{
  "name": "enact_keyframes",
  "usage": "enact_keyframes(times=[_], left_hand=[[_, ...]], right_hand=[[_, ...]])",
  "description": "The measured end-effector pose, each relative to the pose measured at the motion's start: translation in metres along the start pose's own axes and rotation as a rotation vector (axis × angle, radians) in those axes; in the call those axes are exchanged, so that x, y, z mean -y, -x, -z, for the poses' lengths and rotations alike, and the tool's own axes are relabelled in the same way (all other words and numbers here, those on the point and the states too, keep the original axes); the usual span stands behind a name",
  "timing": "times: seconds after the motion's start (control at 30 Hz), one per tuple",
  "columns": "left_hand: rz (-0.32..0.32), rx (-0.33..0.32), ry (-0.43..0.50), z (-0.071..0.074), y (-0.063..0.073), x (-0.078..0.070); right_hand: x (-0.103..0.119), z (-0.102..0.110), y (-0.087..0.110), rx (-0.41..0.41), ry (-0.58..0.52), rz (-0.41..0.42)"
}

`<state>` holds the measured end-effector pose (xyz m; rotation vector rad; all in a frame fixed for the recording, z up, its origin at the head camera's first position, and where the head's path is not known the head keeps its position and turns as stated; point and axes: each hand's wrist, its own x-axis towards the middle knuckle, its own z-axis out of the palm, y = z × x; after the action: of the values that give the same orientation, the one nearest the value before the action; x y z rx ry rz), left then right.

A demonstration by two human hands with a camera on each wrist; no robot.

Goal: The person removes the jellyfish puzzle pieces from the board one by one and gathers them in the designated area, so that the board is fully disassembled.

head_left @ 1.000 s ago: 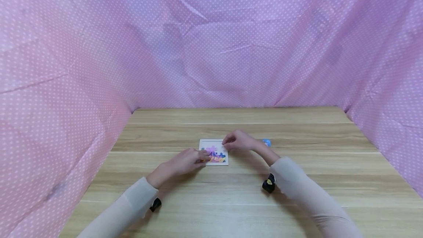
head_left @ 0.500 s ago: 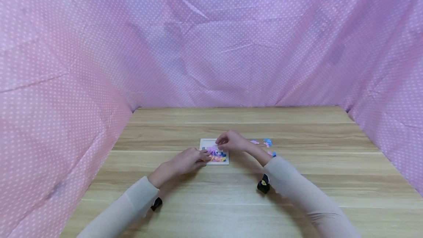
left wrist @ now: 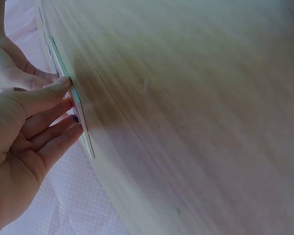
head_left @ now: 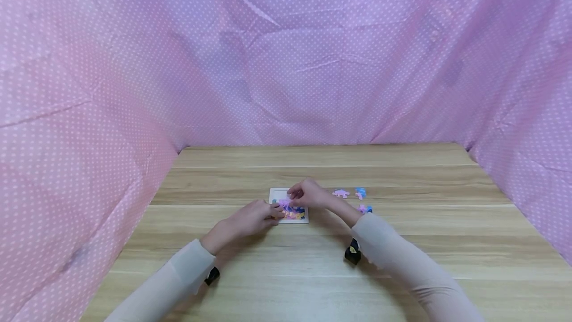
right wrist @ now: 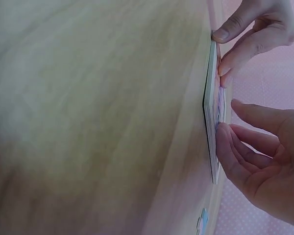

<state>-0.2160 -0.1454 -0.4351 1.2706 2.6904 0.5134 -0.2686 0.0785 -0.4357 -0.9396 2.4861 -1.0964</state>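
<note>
A small jigsaw puzzle (head_left: 293, 211) in a white frame (head_left: 271, 193) lies on the table, its lower part filled with colourful pieces and a pale strip showing at the back. My left hand (head_left: 256, 218) rests at its left side. In the left wrist view, the thumb of my left hand (left wrist: 19, 127) touches the frame's edge and the fingers touch the puzzle's face. My right hand (head_left: 309, 194) is over the back right part. In the right wrist view, fingertips of my right hand (right wrist: 264, 152) touch the puzzle, thumb apart; no piece shows between them.
Loose jigsaw pieces lie right of the frame: a pink piece (head_left: 341, 193), a blue and pink piece (head_left: 360, 193), and another (head_left: 366, 208) by the right forearm. Behind the wooden table (head_left: 402, 173) hangs a pink dotted cloth (head_left: 313, 88).
My right hand has moved left over the puzzle, uncovering loose pieces on the right. More colour shows in the puzzle's middle. My left hand stays nearly still.
</note>
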Motion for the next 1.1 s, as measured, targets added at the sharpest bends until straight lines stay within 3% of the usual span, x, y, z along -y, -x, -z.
enact_keyframes(times=[0.43,0.7,0.93,1.1], left_hand=[[0.014,0.000,0.039,0.0025,-0.0011,-0.0022],[0.025,0.008,0.061,0.0020,-0.0024,-0.0023],[-0.024,-0.016,0.012,0.0008,-0.0011,-0.0004],[-0.013,-0.011,0.030,0.0001,-0.0006,-0.0002]], right_hand=[[0.0024,-0.0050,0.0002,0.039,0.023,-0.090],[-0.0011,-0.0046,-0.0001,0.014,-0.026,-0.092],[-0.0051,-0.0043,-0.0003,0.012,-0.073,-0.074],[-0.0035,-0.0034,0.0004,0.011,-0.097,-0.079]])
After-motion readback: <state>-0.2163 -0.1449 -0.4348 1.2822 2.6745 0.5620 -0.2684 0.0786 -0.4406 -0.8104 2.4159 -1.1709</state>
